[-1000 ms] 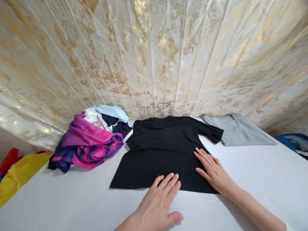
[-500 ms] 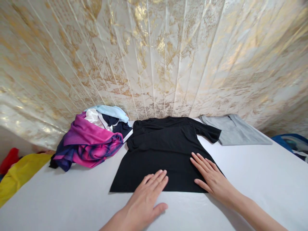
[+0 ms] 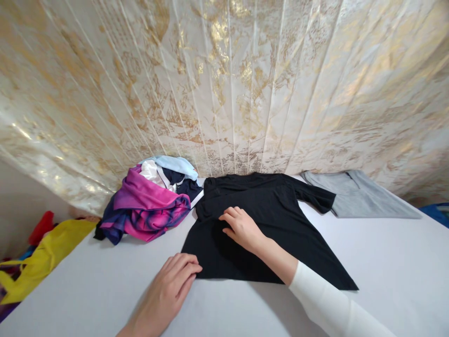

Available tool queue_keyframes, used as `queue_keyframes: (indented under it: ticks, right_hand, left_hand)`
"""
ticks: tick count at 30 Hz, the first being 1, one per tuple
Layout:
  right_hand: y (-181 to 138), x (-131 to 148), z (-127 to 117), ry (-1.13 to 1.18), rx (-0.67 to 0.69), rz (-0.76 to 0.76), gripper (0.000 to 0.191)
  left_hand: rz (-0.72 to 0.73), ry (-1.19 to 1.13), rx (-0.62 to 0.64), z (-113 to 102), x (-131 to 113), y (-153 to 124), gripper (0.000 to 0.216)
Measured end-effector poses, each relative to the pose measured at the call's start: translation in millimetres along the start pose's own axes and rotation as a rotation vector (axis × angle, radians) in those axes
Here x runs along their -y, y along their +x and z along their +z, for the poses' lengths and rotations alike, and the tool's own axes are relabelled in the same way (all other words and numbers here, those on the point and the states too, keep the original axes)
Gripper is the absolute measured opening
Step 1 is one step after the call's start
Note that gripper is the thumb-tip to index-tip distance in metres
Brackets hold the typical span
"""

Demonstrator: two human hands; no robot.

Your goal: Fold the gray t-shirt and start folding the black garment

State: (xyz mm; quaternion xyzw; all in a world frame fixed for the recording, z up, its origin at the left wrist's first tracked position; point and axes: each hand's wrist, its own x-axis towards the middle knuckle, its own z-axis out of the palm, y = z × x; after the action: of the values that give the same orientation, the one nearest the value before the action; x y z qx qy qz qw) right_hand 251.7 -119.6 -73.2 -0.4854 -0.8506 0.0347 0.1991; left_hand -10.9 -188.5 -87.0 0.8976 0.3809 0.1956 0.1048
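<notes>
At twelve o'clock, a gold-patterned curtain (image 3: pixel 224 89) is hung behind the white desk (image 3: pixel 393 271). Across the desk's middle a black shirt (image 3: pixel 280 229) is spread, flanked by a clothes pile (image 3: pixel 147 203) at ten o'clock and a grey garment (image 3: pixel 372 196) at two. The right hand (image 3: pixel 244 229) is held over the shirt, its fingers loosely curved, unclosed. The shirt's seven-o'clock corner is met by curled fingers of the left hand (image 3: pixel 173 282); whether cloth is gripped cannot be told.

Homelike room: gold-patterned curtain (image 3: pixel 231 89), clothes (image 3: pixel 270 206)
</notes>
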Motion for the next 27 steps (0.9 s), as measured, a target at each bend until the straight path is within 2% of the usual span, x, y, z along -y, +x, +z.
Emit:
queue_keyframes:
  ticks: [4, 8, 10, 14, 17, 23, 27]
  right_hand:
    - [33.4, 1.5, 21.6, -0.093, -0.028, -0.004, 0.024]
    - [41.4, -1.3, 31.6, -0.116, 0.010, -0.027, 0.003]
    - [42.4, -1.5, 31.0, -0.117, -0.008, -0.030, 0.003]
    - [45.6, -0.2, 26.5, -0.087, -0.063, 0.011, 0.009]
    - [46.5, -0.7, 29.5, -0.062, -0.052, 0.044, 0.010]
    - [40.6, -5.8, 44.6, -0.010, -0.057, 0.102, 0.009]
    - [38.9, -9.9, 49.7, 0.039, -0.082, 0.144, 0.009]
  left_hand:
    - [-0.085, 0.047, -0.058, 3.8, 8.7, -9.1, 0.019]
    - [-0.235, 0.096, -0.214, 6.4, 28.0, -14.9, 0.021]
    - [-0.284, 0.101, -0.239, 8.6, 33.3, -14.8, 0.022]
    - [-0.341, 0.090, -0.208, 11.1, 32.5, -8.6, 0.024]
    - [-0.370, 0.035, -0.204, 6.8, 28.1, -2.5, 0.029]
    - [-0.575, -0.198, -0.183, -0.6, 26.1, 4.4, 0.028]
    - [-0.577, -0.212, -0.146, 4.9, 31.0, 6.2, 0.021]
